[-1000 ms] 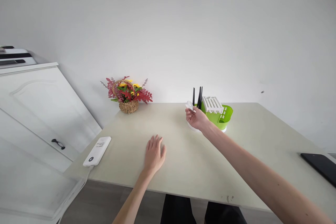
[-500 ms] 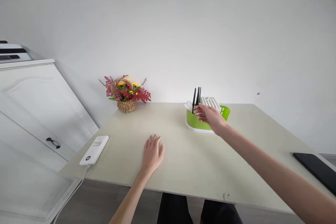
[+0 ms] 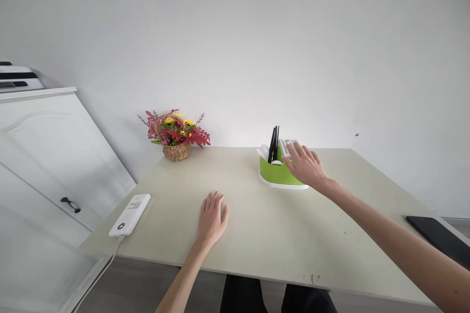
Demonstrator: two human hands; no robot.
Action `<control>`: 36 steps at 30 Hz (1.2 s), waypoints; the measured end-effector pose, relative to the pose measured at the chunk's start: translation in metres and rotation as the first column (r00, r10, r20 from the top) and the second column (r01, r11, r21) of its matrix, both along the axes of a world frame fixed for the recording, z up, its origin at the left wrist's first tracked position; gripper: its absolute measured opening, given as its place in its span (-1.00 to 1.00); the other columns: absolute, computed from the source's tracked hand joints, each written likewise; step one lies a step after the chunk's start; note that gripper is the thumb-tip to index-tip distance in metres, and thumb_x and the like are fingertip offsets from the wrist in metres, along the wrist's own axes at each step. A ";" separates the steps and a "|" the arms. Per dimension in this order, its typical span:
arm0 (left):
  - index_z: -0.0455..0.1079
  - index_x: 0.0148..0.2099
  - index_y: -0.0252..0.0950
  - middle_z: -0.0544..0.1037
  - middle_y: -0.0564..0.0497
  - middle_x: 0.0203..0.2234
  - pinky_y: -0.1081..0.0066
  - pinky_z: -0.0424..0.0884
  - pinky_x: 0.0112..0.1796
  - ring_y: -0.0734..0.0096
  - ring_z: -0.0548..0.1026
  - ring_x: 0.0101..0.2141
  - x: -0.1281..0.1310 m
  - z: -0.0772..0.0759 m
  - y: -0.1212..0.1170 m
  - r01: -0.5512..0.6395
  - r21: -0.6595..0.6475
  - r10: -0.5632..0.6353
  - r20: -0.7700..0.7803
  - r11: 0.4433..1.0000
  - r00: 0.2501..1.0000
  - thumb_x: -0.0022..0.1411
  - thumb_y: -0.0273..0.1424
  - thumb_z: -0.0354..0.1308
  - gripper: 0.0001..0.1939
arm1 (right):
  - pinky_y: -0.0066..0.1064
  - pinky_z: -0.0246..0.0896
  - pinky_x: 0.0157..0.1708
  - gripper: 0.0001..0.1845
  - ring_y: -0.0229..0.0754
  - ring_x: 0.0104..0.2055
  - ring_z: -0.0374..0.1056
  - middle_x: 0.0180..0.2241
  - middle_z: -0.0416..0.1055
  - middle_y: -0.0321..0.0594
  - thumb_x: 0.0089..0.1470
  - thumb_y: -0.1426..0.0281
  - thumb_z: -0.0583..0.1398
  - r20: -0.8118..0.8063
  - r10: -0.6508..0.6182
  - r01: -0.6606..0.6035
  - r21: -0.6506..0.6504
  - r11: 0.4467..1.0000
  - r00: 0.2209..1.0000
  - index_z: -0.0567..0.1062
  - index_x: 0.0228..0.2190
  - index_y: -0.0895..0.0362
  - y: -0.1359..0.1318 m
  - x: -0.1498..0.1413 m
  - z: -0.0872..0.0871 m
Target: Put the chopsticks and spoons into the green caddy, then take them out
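My left hand (image 3: pixel 213 217) lies flat on the pale table (image 3: pixel 242 249), fingers stretched out, holding nothing. Farther back, my right hand (image 3: pixel 305 165) is spread over the right part of a green utensil holder (image 3: pixel 275 172) with a white base. Its fingers are apart in front of the holder's white slotted insert (image 3: pixel 285 145); whether they touch it I cannot tell. Black chopsticks (image 3: pixel 273 145) stand upright in the left compartment, beside white spoons (image 3: pixel 263 151). The hand hides the holder's right end.
At the back left stands a wicker basket of red and yellow flowers (image 3: pixel 176 151). A white power bank (image 3: pixel 130 215) with a cable lies on the left, and a black phone (image 3: pixel 438 237) on the right. A white cabinet (image 3: pixel 51 156) adjoins the table's left side.
My right hand has moved right, from beside the chopsticks to over the slotted insert, and its fingers have spread. My left hand stays put. The view has tilted slightly.
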State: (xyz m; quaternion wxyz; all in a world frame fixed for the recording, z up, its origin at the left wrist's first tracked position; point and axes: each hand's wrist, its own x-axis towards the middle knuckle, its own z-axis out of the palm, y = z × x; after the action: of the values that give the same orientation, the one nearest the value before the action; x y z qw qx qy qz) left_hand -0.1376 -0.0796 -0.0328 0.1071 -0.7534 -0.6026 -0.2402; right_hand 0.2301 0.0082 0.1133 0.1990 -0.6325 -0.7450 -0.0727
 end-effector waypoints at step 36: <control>0.23 0.43 -0.21 0.25 -0.10 0.44 -0.09 0.23 0.36 -0.02 0.14 0.44 0.007 0.008 -0.023 0.021 -0.080 -0.026 -0.067 0.997 0.997 0.56 -0.22 -0.10 -0.50 | 0.05 -0.26 0.50 -0.28 0.05 0.58 -0.37 0.55 -0.26 -0.01 0.49 0.15 -0.15 -0.066 -0.016 0.028 0.189 0.982 0.998 -0.01 0.49 0.25 -0.068 0.090 -0.111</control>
State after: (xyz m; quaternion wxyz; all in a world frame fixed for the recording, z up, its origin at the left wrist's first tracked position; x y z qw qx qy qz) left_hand -0.1302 -0.1029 -0.0252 0.0950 -0.7719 -0.5988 -0.1916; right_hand 0.3198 -0.0594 0.0027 0.2816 -0.6208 -0.7208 -0.1254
